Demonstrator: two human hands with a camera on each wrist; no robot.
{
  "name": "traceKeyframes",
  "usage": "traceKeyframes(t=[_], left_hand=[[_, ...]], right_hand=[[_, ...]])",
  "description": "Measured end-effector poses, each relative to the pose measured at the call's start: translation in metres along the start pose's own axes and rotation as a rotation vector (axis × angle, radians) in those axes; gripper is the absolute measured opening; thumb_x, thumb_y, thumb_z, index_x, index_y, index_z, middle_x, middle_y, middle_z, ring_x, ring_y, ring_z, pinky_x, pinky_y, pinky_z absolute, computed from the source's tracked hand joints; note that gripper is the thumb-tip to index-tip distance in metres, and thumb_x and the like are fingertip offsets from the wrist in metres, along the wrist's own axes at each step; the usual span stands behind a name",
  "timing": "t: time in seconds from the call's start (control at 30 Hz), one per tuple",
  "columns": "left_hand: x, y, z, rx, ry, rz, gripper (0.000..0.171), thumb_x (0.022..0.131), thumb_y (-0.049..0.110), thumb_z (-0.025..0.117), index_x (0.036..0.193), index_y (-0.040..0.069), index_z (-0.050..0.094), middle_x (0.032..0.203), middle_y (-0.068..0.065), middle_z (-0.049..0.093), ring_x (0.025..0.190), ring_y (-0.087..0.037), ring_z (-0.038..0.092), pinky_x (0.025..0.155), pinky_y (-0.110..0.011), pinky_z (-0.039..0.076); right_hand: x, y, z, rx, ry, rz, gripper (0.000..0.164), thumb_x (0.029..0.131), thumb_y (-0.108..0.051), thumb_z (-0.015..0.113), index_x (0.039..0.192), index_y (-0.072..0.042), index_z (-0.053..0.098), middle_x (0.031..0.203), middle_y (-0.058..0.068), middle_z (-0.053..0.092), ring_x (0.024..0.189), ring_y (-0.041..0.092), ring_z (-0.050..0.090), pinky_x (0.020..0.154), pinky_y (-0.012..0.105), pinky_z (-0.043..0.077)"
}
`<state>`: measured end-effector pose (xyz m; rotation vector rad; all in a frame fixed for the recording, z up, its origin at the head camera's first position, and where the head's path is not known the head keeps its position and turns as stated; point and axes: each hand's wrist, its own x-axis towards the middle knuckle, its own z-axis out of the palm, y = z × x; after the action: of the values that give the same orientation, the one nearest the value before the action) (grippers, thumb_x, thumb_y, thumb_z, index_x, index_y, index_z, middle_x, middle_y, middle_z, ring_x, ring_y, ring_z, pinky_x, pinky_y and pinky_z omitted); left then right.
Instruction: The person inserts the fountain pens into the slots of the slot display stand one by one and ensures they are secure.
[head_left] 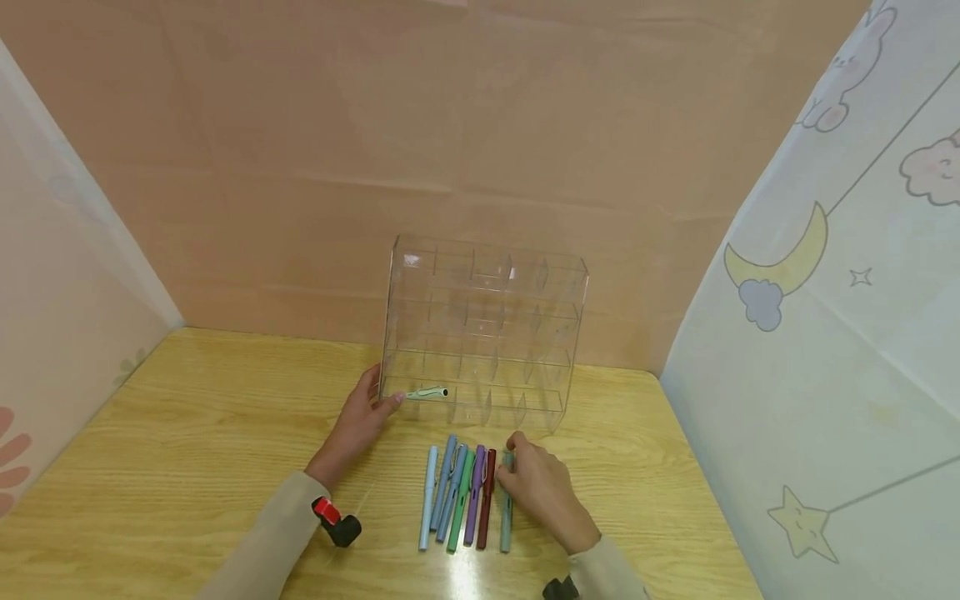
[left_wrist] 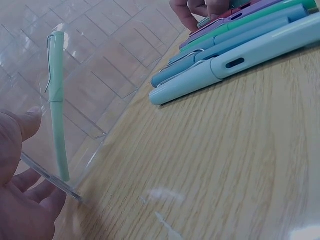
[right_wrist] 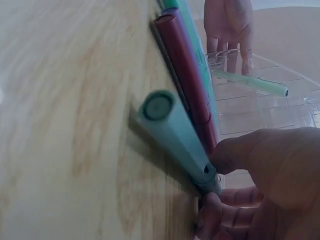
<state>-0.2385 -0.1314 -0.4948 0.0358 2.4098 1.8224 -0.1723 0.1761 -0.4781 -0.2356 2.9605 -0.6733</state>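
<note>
A clear acrylic rack (head_left: 480, 325) with divided compartments stands at the back of the table. My left hand (head_left: 363, 421) grips its lower left side, thumb in front and fingers behind. A pale green pen (head_left: 426, 393) lies across the rack's lowest row, close to that thumb. My right hand (head_left: 543, 483) pinches the grey-green pen (right_wrist: 175, 135) near its middle, at the right end of a row of pens. Beside it lie a dark red pen (head_left: 486, 500), a purple pen (head_left: 475, 496) and a green pen (head_left: 461, 500).
Farther left in the row are two blue pens (head_left: 444, 483) and a light blue pen (head_left: 428, 498). The wooden table (head_left: 225, 467) meets an orange-brown backdrop (head_left: 300, 208) behind the rack. Patterned cloth (head_left: 847, 350) hangs on the right.
</note>
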Motion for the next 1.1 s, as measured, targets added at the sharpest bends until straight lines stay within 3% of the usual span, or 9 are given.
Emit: traceKeyframes(t=[0.3, 0.63, 1.1], left_hand=[[0.0, 0.001, 0.0, 0.003, -0.003, 0.004, 0.077, 0.112, 0.024, 0.057, 0.17, 0.003, 0.01, 0.178, -0.025, 0.013, 0.165, -0.049, 0.019, 0.131, -0.061, 0.029], [-0.004, 0.003, 0.0, 0.01, -0.012, -0.002, 0.078, 0.112, 0.026, 0.057, 0.171, 0.004, 0.01, 0.178, -0.024, 0.013, 0.165, -0.048, 0.019, 0.131, -0.061, 0.028], [-0.002, 0.004, 0.001, 0.001, 0.001, -0.001, 0.077, 0.112, 0.024, 0.058, 0.17, 0.005, 0.013, 0.178, -0.024, 0.016, 0.165, -0.048, 0.02, 0.131, -0.061, 0.029]], right_hand=[[-0.001, 0.004, 0.0, -0.018, 0.006, -0.035, 0.025, 0.094, -0.014, 0.068, 0.116, -0.002, 0.065, 0.063, -0.007, 0.042, 0.049, 0.007, 0.037, 0.043, 0.022, 0.029], [0.001, 0.009, -0.005, -0.019, -0.011, -0.044, 0.03, 0.094, -0.013, 0.067, 0.121, -0.002, 0.064, 0.062, -0.009, 0.04, 0.048, 0.007, 0.035, 0.043, 0.021, 0.028], [0.002, -0.002, -0.032, -0.033, 0.036, -0.039, 0.033, 0.096, -0.014, 0.065, 0.126, -0.001, 0.064, 0.057, -0.009, 0.042, 0.046, 0.006, 0.034, 0.042, 0.02, 0.024]])
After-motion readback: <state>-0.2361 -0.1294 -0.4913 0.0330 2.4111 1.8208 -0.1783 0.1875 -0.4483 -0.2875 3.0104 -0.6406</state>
